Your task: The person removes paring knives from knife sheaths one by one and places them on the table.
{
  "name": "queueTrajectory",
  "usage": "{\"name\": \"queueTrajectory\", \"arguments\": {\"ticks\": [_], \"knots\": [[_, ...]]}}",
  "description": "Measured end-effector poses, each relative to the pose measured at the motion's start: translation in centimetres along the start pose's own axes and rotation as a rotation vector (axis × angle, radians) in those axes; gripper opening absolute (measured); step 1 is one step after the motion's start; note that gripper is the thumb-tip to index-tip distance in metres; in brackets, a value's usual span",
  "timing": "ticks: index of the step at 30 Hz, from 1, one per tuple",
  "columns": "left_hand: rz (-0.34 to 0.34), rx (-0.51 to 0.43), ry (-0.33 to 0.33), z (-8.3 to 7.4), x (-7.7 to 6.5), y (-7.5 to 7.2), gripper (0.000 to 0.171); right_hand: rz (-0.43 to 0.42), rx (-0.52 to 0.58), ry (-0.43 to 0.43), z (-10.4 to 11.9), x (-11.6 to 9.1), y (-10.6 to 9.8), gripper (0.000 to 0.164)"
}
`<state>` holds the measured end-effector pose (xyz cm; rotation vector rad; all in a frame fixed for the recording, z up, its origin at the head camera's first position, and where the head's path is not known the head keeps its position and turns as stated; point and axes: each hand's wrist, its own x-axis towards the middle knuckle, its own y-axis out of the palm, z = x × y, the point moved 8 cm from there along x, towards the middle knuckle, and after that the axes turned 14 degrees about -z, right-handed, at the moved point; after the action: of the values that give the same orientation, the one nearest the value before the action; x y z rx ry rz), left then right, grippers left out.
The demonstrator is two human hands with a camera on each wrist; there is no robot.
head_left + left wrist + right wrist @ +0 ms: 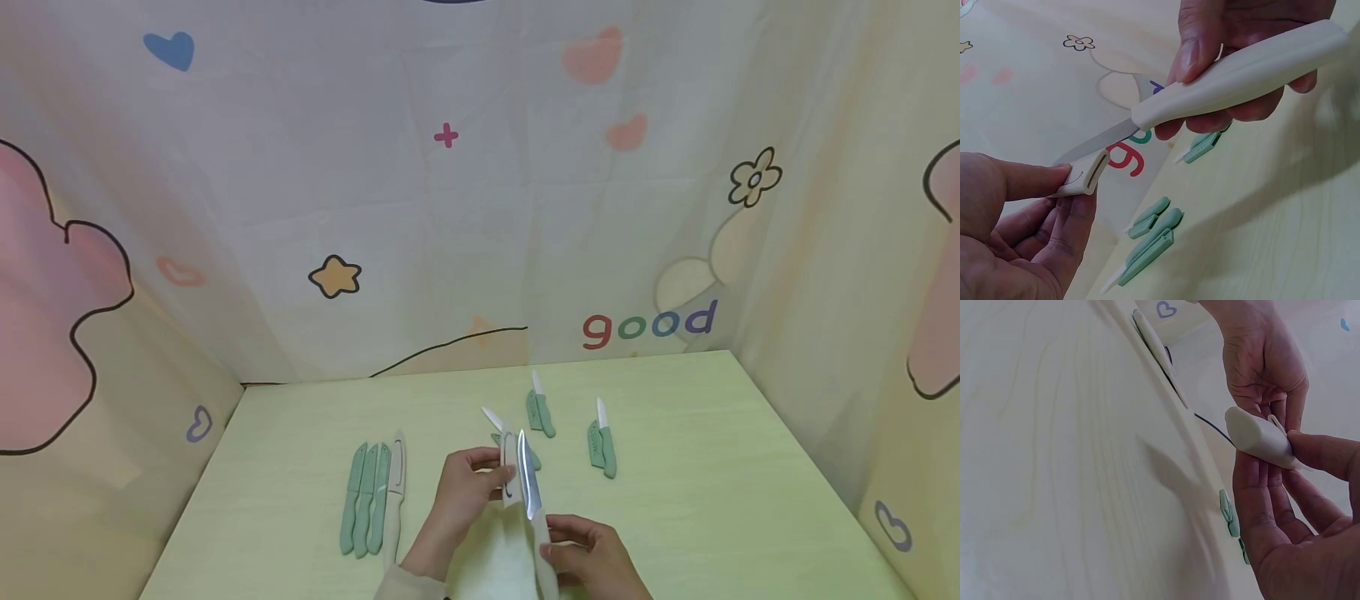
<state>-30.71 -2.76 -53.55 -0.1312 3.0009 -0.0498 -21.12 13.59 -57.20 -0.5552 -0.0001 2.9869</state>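
Observation:
My left hand (467,493) pinches a cream knife sheath (510,487) between thumb and fingers, with its slot facing back toward me. In my right hand (596,557) is a cream-handled kitchen knife (544,558), gripped by the handle with the bare metal blade pointing away. The blade lies right beside the sheath, outside it. From the left wrist view, the knife handle (1241,78) and the sheath's open slot (1096,170) both show, the blade passing behind the sheath. Only the handle's butt (1254,431) stands out in the right wrist view.
Left of my hands lie three sheathed green knives (366,500) and a sheathed cream knife (397,483) in a row. Beyond are unsheathed green knives (608,454) with sheaths (596,446) alongside; my hands partly cover one. A patterned curtain (300,167) surrounds the pale table (712,500).

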Motion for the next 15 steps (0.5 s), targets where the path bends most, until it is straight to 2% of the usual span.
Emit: {"name": "queueTrajectory", "arguments": {"ticks": [15], "knots": [[0.036, -0.013, -0.013, 0.1, -1.1, 0.2, 0.025, -0.006, -0.019, -0.024, 0.7, 0.3, -0.1, 0.046]]}}
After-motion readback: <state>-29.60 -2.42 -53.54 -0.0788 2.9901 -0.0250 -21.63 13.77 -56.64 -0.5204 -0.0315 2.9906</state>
